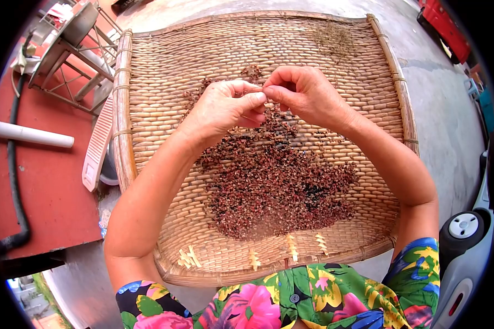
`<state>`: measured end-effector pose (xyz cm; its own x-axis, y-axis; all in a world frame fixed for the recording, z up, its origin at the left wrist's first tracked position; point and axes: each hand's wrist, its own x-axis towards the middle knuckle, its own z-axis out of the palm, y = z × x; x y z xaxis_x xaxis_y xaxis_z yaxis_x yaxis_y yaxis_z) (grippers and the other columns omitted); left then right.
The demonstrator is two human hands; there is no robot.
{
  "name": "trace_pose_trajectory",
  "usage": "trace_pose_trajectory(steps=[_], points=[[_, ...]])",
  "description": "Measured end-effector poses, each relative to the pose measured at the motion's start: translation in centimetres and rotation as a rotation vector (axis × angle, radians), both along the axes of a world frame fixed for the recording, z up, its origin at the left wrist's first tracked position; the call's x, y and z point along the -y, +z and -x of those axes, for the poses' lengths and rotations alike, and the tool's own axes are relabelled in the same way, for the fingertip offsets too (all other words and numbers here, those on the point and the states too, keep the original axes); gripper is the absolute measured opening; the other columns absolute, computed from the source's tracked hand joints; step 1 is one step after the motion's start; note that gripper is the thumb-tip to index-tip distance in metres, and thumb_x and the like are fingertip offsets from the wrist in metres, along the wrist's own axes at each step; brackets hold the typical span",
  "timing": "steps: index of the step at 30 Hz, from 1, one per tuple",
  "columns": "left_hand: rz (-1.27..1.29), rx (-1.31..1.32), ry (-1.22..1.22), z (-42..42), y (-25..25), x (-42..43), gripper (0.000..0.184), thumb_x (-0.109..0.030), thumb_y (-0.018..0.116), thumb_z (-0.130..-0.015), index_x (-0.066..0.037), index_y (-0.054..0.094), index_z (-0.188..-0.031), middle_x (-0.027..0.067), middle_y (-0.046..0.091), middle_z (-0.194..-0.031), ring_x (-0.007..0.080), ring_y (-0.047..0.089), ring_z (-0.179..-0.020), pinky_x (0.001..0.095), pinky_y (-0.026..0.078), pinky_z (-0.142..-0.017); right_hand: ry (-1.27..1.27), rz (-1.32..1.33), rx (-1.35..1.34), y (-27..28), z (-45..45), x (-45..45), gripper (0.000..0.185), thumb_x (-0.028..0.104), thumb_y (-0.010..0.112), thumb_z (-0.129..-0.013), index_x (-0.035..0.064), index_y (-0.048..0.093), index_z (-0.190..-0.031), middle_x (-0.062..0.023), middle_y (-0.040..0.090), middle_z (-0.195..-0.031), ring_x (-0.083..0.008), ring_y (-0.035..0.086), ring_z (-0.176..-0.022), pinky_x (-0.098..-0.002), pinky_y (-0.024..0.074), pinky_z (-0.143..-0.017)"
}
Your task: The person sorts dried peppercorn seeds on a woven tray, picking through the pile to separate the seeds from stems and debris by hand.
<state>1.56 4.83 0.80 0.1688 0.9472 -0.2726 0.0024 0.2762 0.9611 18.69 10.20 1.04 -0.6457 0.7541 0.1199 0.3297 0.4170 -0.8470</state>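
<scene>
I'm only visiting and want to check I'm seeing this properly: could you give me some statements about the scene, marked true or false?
1. Reddish-brown bits lie spread on the tray. True.
2. The arms are stretched wide apart. False: the left hand's grip is close to the right hand's grip, over the tray.
3. A white pipe is left of the tray. True.
4. The tray's surface is smooth. False: it is woven.
5. The person wears plain white. False: the shirt is brightly flowered.
</scene>
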Motion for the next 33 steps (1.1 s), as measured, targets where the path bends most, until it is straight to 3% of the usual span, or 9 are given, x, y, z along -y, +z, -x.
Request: trace_pose_trajectory(steps=[5, 9, 14, 19, 21, 24, 28, 30, 33], points=[[0.049, -0.041, -0.071, 0.4, 0.4, -0.1, 0.016, -0.018, 0.055, -0.084, -0.002, 0.056, -0.085, 0.0049, 0.058, -0.072, 0.012, 0.059, -0.066, 0.0283, 0.053, -0.063, 0.016, -0.439, 0.061, 0.4, -0.5, -0.6, 0.011, 0.012, 0.056, -0.082, 0.0015, 0.058, -0.081, -0.0002, 0.053, -0.062, -0.0059, 0.048, -0.057, -0.0227, 0.0408, -0.051], [0.062, -0.069, -0.08, 0.6, 0.4, -0.2, 0.018, -0.018, 0.051, -0.086, -0.001, 0.054, -0.088, 0.0071, 0.058, -0.076, 0.0135, 0.059, -0.066, 0.0297, 0.054, -0.063, 0.018, -0.147, 0.064, 0.4, -0.8, -1.0, 0.012, 0.013, 0.055, -0.084, 0.0019, 0.056, -0.081, 0.0014, 0.051, -0.061, -0.005, 0.048, -0.057, -0.0213, 0.0406, -0.051], [0.109, 0.317, 0.045, 0.8, 0.2, -0.5, 0.029, -0.021, 0.05, -0.086, 0.003, 0.05, -0.103, 0.0125, 0.057, -0.087, 0.0176, 0.06, -0.069, 0.0321, 0.055, -0.065, 0.005, -0.108, 0.104, 0.7, -0.8, -1.1, 0.013, 0.014, 0.055, -0.084, 0.0016, 0.056, -0.08, 0.0016, 0.052, -0.062, -0.0044, 0.049, -0.057, -0.0206, 0.0411, -0.051], [0.112, 0.279, 0.019, 1.1, -0.5, -0.7, 0.019, -0.014, 0.056, -0.084, 0.002, 0.058, -0.095, 0.0052, 0.059, -0.076, 0.0114, 0.059, -0.064, 0.0226, 0.054, -0.058, 0.0, -0.057, 0.099, 1.0, -0.7, -0.8, 0.011, 0.011, 0.056, -0.083, 0.0012, 0.056, -0.08, -0.0008, 0.053, -0.063, -0.0074, 0.051, -0.059, -0.0225, 0.0423, -0.052], [0.107, 0.193, 0.001, 1.0, 0.1, -0.7, 0.018, -0.015, 0.055, -0.085, 0.001, 0.058, -0.094, 0.0032, 0.058, -0.073, 0.0088, 0.057, -0.06, 0.0203, 0.051, -0.054, 0.05, -0.497, 0.079, 0.8, -0.8, -1.1, 0.011, 0.011, 0.056, -0.078, 0.0004, 0.058, -0.077, -0.0086, 0.059, -0.065, -0.0185, 0.057, -0.059, -0.0309, 0.0458, -0.055], [0.075, -0.031, -0.038, 1.0, 0.4, -0.6, 0.017, -0.016, 0.055, -0.086, -0.001, 0.059, -0.092, -0.0005, 0.055, -0.068, 0.0049, 0.051, -0.054, 0.0165, 0.045, -0.047, 0.067, -0.677, 0.089, 0.5, -0.9, -1.4, 0.008, 0.008, 0.055, -0.077, 0.0011, 0.057, -0.074, -0.0105, 0.058, -0.066, -0.0227, 0.058, -0.061, -0.0329, 0.046, -0.056], [0.096, -0.144, -0.047, 1.4, 0.0, -0.5, 0.015, -0.016, 0.053, -0.087, -0.002, 0.058, -0.088, -0.0031, 0.051, -0.064, 0.0032, 0.046, -0.052, 0.015, 0.04, -0.044, -0.114, -0.351, 0.149, 1.9, -2.2, -2.7, 0.011, 0.011, 0.056, -0.079, 0.0008, 0.058, -0.076, -0.008, 0.058, -0.062, -0.0154, 0.055, -0.055, -0.0293, 0.0446, -0.052], [0.098, -0.092, -0.06, 1.6, -0.3, -0.7, 0.017, -0.015, 0.052, -0.087, -0.001, 0.057, -0.095, -0.0006, 0.055, -0.07, 0.004, 0.049, -0.056, 0.0162, 0.044, -0.048, -0.103, -0.33, 0.119, 1.8, -2.3, -2.9, 0.013, 0.012, 0.056, -0.084, 0.0004, 0.056, -0.08, 0.0014, 0.05, -0.06, -0.0047, 0.042, -0.054, -0.0215, 0.0357, -0.047], [0.058, 0.1, -0.025, 1.4, -0.3, -0.7, 0.023, -0.015, 0.051, -0.087, 0.0, 0.054, -0.105, 0.0035, 0.057, -0.081, 0.0063, 0.053, -0.061, 0.0183, 0.048, -0.055, -0.027, -0.381, 0.086, 1.1, -2.0, -2.5, 0.011, 0.011, 0.056, -0.083, 0.0007, 0.057, -0.079, 0.0009, 0.05, -0.059, -0.0048, 0.042, -0.053, -0.0215, 0.0349, -0.046]])
